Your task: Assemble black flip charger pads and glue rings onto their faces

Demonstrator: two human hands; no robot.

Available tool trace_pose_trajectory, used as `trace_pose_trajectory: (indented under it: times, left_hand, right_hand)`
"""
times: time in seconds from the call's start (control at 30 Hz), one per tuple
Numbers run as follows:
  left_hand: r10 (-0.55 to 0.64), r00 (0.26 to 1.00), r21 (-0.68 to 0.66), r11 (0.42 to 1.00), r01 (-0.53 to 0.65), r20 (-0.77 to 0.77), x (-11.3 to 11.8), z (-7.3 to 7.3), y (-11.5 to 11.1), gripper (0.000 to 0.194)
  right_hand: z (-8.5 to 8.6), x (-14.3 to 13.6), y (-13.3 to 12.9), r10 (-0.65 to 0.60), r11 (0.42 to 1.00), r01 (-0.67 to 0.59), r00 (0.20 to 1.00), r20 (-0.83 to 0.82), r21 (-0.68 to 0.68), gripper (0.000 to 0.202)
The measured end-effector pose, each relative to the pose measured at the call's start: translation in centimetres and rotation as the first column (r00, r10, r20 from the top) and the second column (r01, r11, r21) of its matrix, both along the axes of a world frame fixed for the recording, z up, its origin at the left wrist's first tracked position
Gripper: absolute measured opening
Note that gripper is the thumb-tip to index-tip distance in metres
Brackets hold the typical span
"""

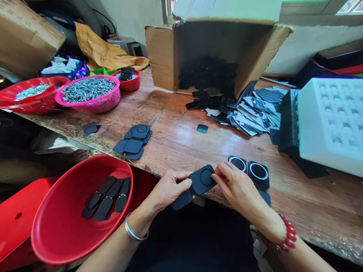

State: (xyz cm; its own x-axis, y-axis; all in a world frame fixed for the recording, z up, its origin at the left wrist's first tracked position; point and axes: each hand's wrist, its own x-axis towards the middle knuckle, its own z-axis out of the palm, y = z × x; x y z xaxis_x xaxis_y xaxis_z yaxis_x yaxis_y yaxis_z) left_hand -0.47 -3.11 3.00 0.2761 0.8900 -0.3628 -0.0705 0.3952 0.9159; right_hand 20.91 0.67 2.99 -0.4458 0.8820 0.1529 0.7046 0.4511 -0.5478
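A dark folding charger pad (202, 180) with a ring mark on its upper panel is held above the table's front edge. Its second panel hangs lower left, joined at a hinge. My left hand (170, 189) grips it near the hinge, thumb on top. At the right edge of the upper panel, the fingers of my right hand (234, 185) are pinched together against it. Just beyond that hand lie two opened panels with white rings (258, 170), partly covered by the hand and wrist. Dark square panels (134, 145) are piled to the left on the table.
A red basin (56, 234) at lower left holds several folding pads (106, 200). Baskets of metal parts (87, 90) stand at the back left. An open cardboard box (161, 56) spills dark pieces beside a heap of flat sheets (255, 113). White foam (326, 124) stands right.
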Motion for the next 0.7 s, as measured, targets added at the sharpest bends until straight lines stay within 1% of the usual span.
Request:
trace_pose_trajectory:
  times: [0.13, 0.2, 0.27, 0.37, 0.5, 0.6, 0.7]
  left_hand:
    - [0.034, 0.999, -0.040, 0.999, -0.033, 0.024, 0.5, -0.1, -0.1, 0.039]
    - [0.068, 0.997, -0.057, 0.996, -0.065, 0.048, 0.7, -0.1, -0.1, 0.041]
    - [0.103, 0.992, -0.089, 0.991, -0.097, 0.075, 1.0, -0.1, -0.2, 0.044]
    - [0.151, 0.983, -0.144, 0.980, -0.135, 0.109, 1.2, -0.1, -0.2, 0.041]
    - [0.215, 0.970, -0.176, 0.965, -0.192, 0.117, 1.3, -0.2, 0.2, 0.035]
    - [0.235, 0.964, -0.159, 0.964, -0.214, 0.124, 1.2, -0.6, 0.5, 0.035]
    - [0.242, 0.959, -0.139, 0.965, -0.223, 0.144, 1.0, -0.9, 0.6, 0.037]
  right_hand:
    - [-0.4, 0.4, 0.2, -0.034, 0.999, 0.033, 0.999, -0.029, -0.022, 0.018]
    - [-0.4, 0.4, 0.3, -0.050, 0.999, 0.051, 0.997, -0.054, 0.007, 0.018]
    - [-0.3, 0.3, 0.3, -0.040, 0.996, 0.046, 0.995, -0.088, 0.075, 0.017]
    - [0.1, 0.0, -0.1, 0.015, 0.974, 0.017, 0.990, -0.138, 0.224, 0.014]
    - [0.5, -0.8, -1.3, 0.088, 0.911, -0.023, 0.986, -0.141, 0.411, 0.012]
    - [0.7, -1.2, -2.3, 0.179, 0.872, -0.102, 0.977, -0.117, 0.479, 0.017]
    - [1.1, -1.3, -2.8, 0.298, 0.834, -0.213, 0.950, -0.091, 0.510, 0.024]
